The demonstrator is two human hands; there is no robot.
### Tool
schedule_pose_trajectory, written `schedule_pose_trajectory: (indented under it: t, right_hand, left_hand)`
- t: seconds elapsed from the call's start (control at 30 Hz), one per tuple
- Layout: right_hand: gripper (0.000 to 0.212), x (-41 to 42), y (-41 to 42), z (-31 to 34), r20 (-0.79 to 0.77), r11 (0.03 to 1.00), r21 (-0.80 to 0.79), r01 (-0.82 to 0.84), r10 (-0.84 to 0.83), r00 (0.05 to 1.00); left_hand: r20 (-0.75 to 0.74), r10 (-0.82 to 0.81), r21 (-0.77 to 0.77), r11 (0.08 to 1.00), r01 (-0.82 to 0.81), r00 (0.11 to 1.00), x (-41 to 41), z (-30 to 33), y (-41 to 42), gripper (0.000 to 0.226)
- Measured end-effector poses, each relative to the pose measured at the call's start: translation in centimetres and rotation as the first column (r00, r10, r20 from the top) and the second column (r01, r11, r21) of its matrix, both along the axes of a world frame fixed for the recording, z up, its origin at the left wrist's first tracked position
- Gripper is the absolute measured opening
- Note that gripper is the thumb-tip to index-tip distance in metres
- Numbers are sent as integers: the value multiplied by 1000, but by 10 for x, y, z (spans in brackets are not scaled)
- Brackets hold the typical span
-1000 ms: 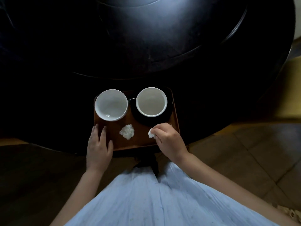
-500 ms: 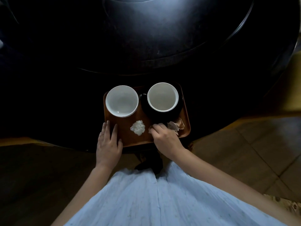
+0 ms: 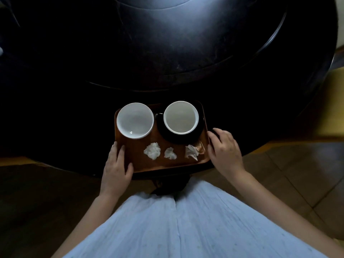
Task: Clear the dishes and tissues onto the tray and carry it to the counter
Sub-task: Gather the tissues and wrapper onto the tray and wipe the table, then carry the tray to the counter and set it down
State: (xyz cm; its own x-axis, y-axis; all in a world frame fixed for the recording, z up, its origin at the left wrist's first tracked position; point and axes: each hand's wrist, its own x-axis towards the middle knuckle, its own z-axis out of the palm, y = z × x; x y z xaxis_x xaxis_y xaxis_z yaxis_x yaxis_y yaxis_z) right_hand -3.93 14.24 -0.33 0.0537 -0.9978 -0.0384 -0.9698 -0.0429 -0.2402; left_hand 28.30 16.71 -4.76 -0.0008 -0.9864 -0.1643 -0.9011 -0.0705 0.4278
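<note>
Left hand (image 3: 117,169): laid on the near left corner of the tray (image 3: 138,154), fingers spread flat over the rim and the thumb on the near edge; it presses on the tray without closing round it.

Right hand (image 3: 224,150): against the right rim of the tray, fingers loosely curled along the outside edge. Whether the fingertips hook under the rim cannot be told.

Tray: brown wood, rectangular with rounded corners, resting on the near edge of the bench (image 3: 186,53).

Bowl (image 3: 135,120): white, upright, in the tray's far left corner; a small glint at the bottom.

Cup (image 3: 181,117): white, upright, in the far right part of the tray, seated on a black saucer (image 3: 178,139). Cup and bowl stand side by side, close but apart.

Tissues, three crumpled pieces in a row along the near half of the tray:
- first tissue (image 3: 152,150), the largest, near the middle;
- second tissue (image 3: 170,153), smaller, just right of it;
- third tissue (image 3: 191,152), by the right rim, touching a crinkled brownish scrap (image 3: 200,147) that lies against the saucer's edge.

Bench: round, black, glossy, with a raised round centre catching pale light.

Floor (image 3: 297,174): brown tiles to the right, darker to the left.

Garment (image 3: 186,226): pale blue cloth filling the lower part of the view, between the bare forearms.
</note>
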Motion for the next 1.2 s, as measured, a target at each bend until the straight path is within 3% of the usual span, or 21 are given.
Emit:
schedule_pose_trajectory:
  t: [0.1,0.33,0.63,0.77,1.2]
  right_hand:
    - [50,-13,-16,-6,-43,992,120,32,-27,999]
    - [56,-6,-59,-18,160,889,406,209,-295,942]
    - [21,1,-84,-19,179,875,436,211,-313,933]
    - [20,0,-91,-19,173,867,471,162,-271,947]
    - [18,-21,-85,-10,289,873,472,125,-287,913]
  left_hand:
    - [-35,106,7,994,-105,994,3,6,-7,65]
    - [13,239,115,964,-238,971,7,12,-59,54]
    - [-15,356,308,891,-335,934,27,13,-96,34]
    - [-81,331,344,895,-285,940,31,15,-96,26]
    - [-243,297,327,921,-211,923,21,30,-78,33]
